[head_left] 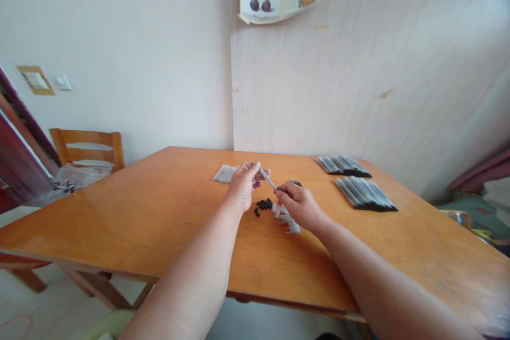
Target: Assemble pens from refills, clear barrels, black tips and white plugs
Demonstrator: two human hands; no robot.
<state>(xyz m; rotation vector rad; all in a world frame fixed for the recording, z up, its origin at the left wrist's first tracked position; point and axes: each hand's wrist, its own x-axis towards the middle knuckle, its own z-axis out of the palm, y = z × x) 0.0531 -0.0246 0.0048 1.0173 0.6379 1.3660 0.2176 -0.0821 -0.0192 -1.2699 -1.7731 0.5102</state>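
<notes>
Above the table, my left hand [244, 183] pinches the upper end of a slim, whitish pen barrel [267, 178]. The fingers of my right hand [298, 203] are closed round its lower end, which they hide. The barrel slants down from left to right between the hands. Just under them lies a small heap of black plugs or caps [264, 204], with one stray piece nearer to me. Beside it, partly behind my right hand, are several clear white caps [292, 227]. A row of pale barrels [225, 173] lies behind my left hand.
The wooden table [191, 239] stands against the wall. On its right lie two bundles of whitish pens with black ends, a nearer bundle [364, 193] and a farther one [342, 164]. Some dark pieces [295, 183] show behind my right hand. A chair [87, 141] with a plastic bag [77, 178] is at left.
</notes>
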